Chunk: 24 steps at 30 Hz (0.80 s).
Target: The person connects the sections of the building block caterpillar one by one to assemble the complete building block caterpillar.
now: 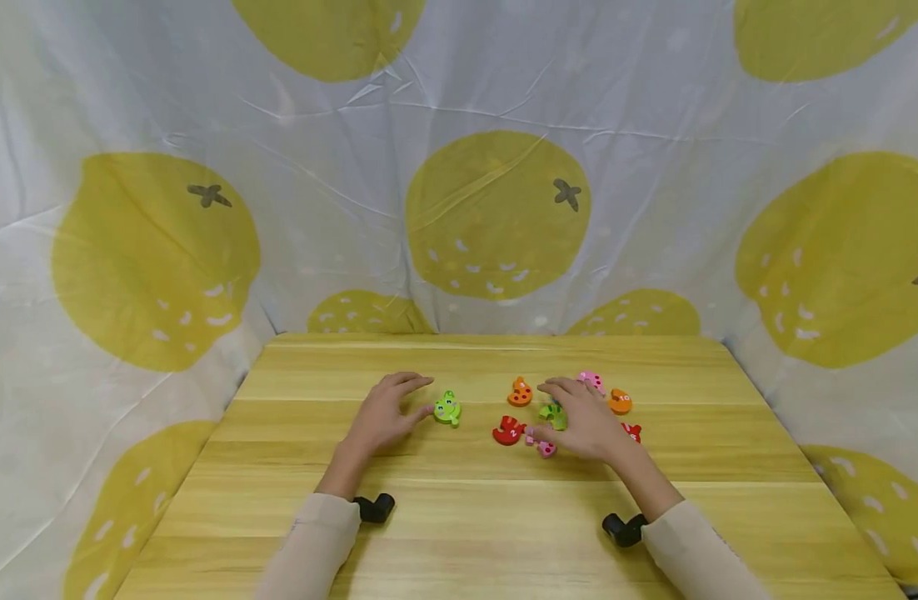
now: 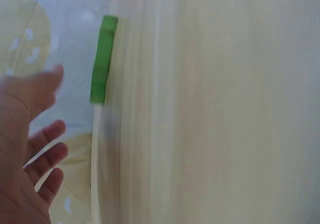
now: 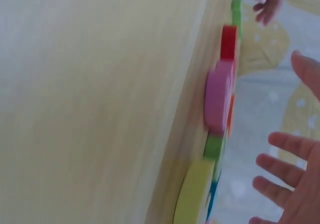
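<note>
A light-green wooden piece with a smiling animal face lies on the table, close beside the thumb of my left hand. That hand's fingers are spread and hold nothing. On the other side, my right hand hovers over a group of small painted pieces, its fingers apart and nothing between them. Below and around it are a green piece, a pink piece and a red piece marked 2. The right wrist view also shows a yellow piece, partly hidden from the head view by that hand.
Beyond the right hand lie a spotted orange piece, a pink spotted one, an orange one marked 10 and a red one. A lemon-print cloth hangs behind and beside the wooden table.
</note>
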### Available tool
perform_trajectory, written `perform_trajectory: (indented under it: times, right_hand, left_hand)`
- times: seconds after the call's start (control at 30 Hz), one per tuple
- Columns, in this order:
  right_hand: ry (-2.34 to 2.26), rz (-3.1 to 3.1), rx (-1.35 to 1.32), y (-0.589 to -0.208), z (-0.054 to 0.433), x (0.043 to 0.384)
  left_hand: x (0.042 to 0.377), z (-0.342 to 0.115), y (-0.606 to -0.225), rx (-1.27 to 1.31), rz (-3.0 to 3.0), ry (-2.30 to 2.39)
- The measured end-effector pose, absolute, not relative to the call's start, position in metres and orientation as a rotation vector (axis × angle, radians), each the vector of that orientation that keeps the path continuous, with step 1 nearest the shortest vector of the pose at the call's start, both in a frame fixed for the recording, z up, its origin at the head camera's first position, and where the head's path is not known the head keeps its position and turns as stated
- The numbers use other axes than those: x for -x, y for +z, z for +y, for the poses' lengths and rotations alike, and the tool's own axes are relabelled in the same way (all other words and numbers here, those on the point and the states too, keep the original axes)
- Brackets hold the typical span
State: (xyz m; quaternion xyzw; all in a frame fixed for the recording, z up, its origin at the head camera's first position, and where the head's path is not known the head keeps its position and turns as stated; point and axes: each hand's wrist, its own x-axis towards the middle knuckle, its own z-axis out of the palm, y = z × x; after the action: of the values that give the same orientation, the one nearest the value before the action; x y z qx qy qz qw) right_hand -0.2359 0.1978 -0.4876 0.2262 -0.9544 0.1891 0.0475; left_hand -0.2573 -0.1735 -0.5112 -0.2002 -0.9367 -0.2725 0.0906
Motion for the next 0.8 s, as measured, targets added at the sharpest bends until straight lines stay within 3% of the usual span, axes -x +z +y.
perform_trajectory:
  times: [0.4, 0.8]
  right_hand:
    - [0.768, -2.981, -0.618, -0.508, 0.158, 0.225]
    - [0.796, -2.955, -0.605, -0.521, 0.146, 0.230]
  left_hand:
    - [0.256, -0.144, -0.530, 0.630, -2.775, -1.076]
    - [0.259, -0.145, -0.543, 0.575, -2.724, -1.149]
